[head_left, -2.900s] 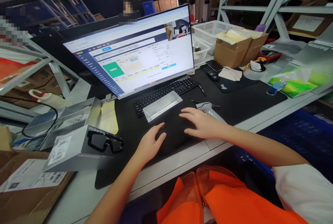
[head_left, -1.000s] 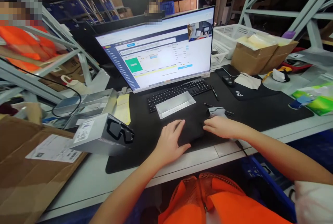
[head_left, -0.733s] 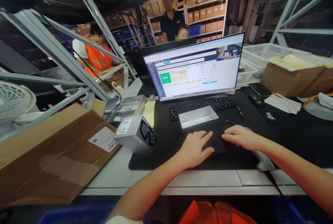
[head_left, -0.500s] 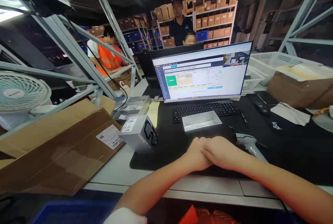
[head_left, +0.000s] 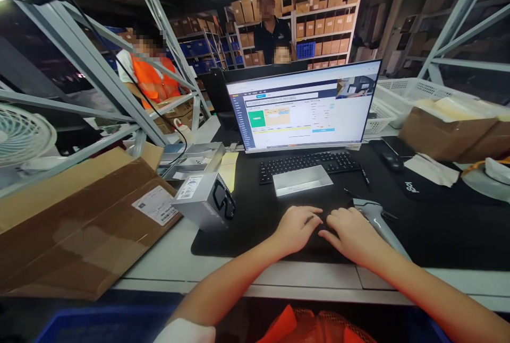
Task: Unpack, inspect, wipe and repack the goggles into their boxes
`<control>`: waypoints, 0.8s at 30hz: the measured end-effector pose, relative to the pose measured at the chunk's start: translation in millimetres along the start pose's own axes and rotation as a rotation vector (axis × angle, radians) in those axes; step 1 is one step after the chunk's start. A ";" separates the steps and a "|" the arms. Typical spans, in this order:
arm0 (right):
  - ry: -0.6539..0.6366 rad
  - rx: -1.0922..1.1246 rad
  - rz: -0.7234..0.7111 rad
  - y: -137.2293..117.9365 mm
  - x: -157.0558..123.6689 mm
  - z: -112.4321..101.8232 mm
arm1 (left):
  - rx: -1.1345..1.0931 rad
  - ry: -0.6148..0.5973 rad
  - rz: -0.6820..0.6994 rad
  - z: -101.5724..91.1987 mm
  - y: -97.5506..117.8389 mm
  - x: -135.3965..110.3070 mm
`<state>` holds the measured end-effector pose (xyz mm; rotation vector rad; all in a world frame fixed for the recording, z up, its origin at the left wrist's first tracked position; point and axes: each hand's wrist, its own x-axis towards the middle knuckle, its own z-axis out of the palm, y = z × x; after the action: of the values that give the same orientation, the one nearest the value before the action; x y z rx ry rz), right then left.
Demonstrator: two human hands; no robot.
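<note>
Warehouse racking point(head_left: 324, 46) filled with cartons stands across the far side, where one person in a dark shirt point(head_left: 261, 40) is upright behind the monitor and another in an orange vest point(head_left: 153, 85) is at the far left. On the pale tabletop point(head_left: 159, 275) lies a black mat point(head_left: 255, 229). Both of the wearer's hands are over its near middle, just beside each other. The left hand point(head_left: 295, 230) is released, its fingers bent and its thumb close to the forefinger; the right hand point(head_left: 353, 232) is also released, loosely curled, its thumb pointing left.

Just beyond them, an open silver tray point(head_left: 305, 186) sits on the mat, near the front edge of the black keyboard point(head_left: 279, 167). A grey scanner point(head_left: 375, 212) lies just right of the right hand; whether they touch cannot be told. A pen point(head_left: 364, 174) is farther right, by the keyboard's end.

Behind the keyboard, the monitor point(head_left: 298, 114) is lit. Left of the hands, a silver box point(head_left: 199, 202) printed with dark glasses sits at the mat's edge, with a large brown carton point(head_left: 85, 226) nearer left. Far right stands a white basket point(head_left: 416, 89).
</note>
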<state>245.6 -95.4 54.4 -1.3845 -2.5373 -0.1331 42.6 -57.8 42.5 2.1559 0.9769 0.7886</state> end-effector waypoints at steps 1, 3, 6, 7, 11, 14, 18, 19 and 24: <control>-0.014 0.035 -0.032 4.2 0.9 -1.7 | -0.006 0.016 0.012 -3.2 -0.9 -5.1; -0.036 0.154 -0.095 19.9 0.1 -7.1 | -0.023 0.126 0.014 -11.3 -1.9 -18.2; -0.007 0.344 -0.105 41.9 -5.0 -17.5 | -0.062 0.440 -0.046 -17.9 1.9 -35.3; 0.018 0.370 -0.094 43.2 -6.3 -20.4 | -0.090 0.538 -0.055 -16.2 4.9 -37.9; 0.104 0.270 -0.137 16.9 -6.0 -24.7 | -0.204 0.683 0.132 2.3 14.1 -32.5; 0.213 0.217 -0.245 -0.6 -9.5 -22.5 | -0.144 0.726 0.264 6.5 2.4 -28.9; 0.314 0.254 -0.232 0.9 -19.3 -20.0 | -0.049 0.752 0.101 -6.9 -23.8 -39.5; 0.312 0.262 -0.229 -0.2 -19.0 -18.7 | -0.063 0.739 0.056 -9.7 -26.3 -43.0; 0.296 0.247 -0.241 -30.3 -0.5 -4.8 | -0.171 0.509 0.017 -13.9 -16.6 -55.0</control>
<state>221.3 -113.3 60.0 -0.8939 -2.3661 -0.0591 -4.4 -89.0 24.7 1.8526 1.0878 1.4184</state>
